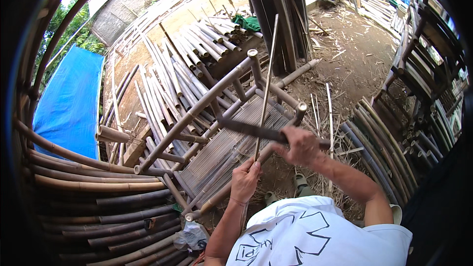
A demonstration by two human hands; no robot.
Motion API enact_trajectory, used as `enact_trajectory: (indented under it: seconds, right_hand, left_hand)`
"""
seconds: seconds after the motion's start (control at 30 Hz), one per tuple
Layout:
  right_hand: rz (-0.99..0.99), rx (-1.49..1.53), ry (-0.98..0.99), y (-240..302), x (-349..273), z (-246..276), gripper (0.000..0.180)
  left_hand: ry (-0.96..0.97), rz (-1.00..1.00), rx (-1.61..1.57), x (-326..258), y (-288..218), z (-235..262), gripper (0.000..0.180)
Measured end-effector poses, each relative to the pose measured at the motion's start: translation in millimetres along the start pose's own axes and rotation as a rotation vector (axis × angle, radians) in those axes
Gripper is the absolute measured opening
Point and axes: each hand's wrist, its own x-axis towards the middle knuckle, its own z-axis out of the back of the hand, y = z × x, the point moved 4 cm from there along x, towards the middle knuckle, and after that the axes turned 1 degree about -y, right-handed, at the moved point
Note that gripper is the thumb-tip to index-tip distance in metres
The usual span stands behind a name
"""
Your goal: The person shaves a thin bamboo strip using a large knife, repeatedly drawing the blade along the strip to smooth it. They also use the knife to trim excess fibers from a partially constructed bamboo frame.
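My left hand (245, 181) is closed around the lower part of a long, thin bamboo strip (269, 71), which rises at a slant past a bamboo bench. In my right hand (299, 146) is the handle of a machete; its dark blade (246, 128) points left and crosses the strip above my left hand. Whether the blade's edge touches the strip I cannot tell. The bamboo bench (197, 107) stands right in front of me, with round rails and a seat of narrow slats (209, 153). Both my hands are over its near rail (217, 198).
Cut bamboo poles (170, 81) lie in piles beyond the bench. More poles are stacked at lower left (133, 214) and right (377, 152). Dark posts (273, 19) stand behind the bench. A blue tarp (69, 103) hangs at left. Shavings litter the dirt floor (345, 64); a plastic bag (191, 236) sits near my left arm.
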Motion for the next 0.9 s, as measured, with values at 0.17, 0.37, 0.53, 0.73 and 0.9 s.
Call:
enact_trajectory:
  seconds: [0.17, 0.37, 0.53, 0.73, 0.9]
  right_hand:
    - [-0.016, 0.120, 0.089, 0.3, 0.6, 9.5, 0.057]
    - [-0.046, 0.156, 0.034, -24.8, -3.8, 18.5, 0.055]
    - [-0.159, 0.063, 0.045, -43.1, 4.8, 27.2, 0.053]
    - [0.001, 0.063, -0.065, -67.3, 3.6, 34.1, 0.060]
    - [0.084, 0.070, -0.061, -55.2, -4.4, 39.8, 0.060]
  left_hand:
    - [-0.091, -0.104, 0.115, 0.1, -1.8, -25.0, 0.025]
    - [-0.069, -0.049, 0.124, -9.7, -5.5, -47.1, 0.032]
    - [-0.043, -0.025, 0.138, -26.4, -10.6, -54.8, 0.032]
    - [-0.005, 0.001, 0.181, -49.5, 1.4, -53.7, 0.034]
    - [0.000, -0.003, 0.214, -64.2, 5.0, -49.4, 0.034]
